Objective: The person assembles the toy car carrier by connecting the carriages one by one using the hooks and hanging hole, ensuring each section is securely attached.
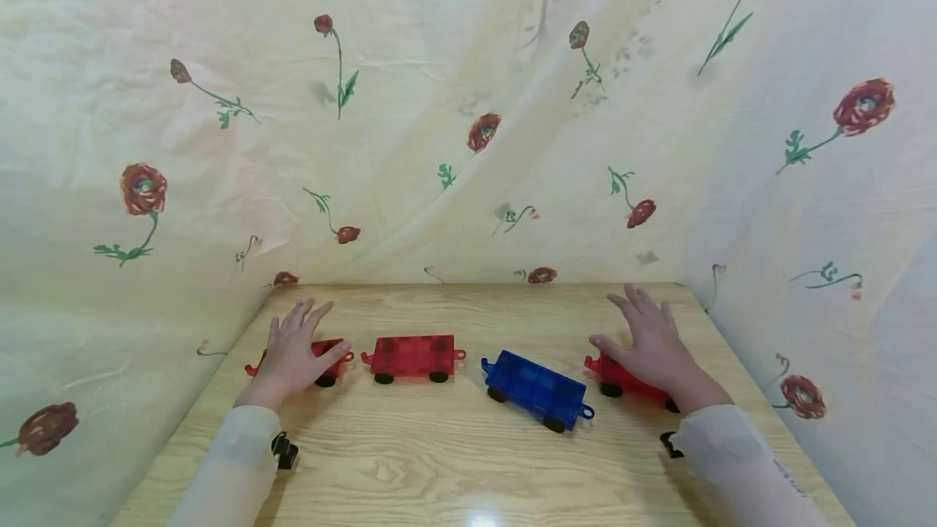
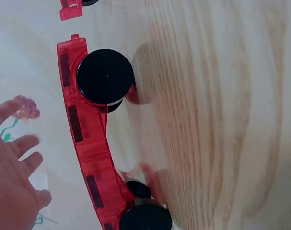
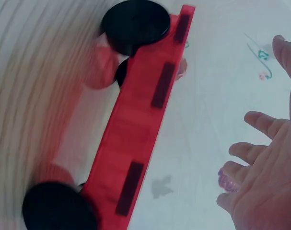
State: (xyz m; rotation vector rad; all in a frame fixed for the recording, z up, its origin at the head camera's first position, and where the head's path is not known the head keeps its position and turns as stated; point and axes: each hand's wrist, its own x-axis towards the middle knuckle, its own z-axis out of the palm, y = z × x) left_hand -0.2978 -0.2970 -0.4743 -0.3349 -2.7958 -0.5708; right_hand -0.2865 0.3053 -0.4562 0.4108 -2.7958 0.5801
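My left hand [image 1: 291, 358] and right hand [image 1: 653, 350], fingers spread, hold nothing, over the left red car [image 2: 90, 139] and right red car [image 3: 128, 127]; a middle red car [image 1: 414, 358] and blue car [image 1: 538, 390] sit between. All look light and stiff; I'd pinch their sides.

Three red toy wagons [image 1: 413, 356] and one blue toy wagon [image 1: 538, 389], four in all, are pictured, with two black wheels [image 1: 554, 424] seen on the blue one. One left hand [image 1: 290, 354] and one right hand [image 1: 651, 346] are shown, alongside two pale sleeves [image 1: 237, 462], two small black objects [image 1: 285, 452] and one wooden tabletop [image 1: 410, 474].
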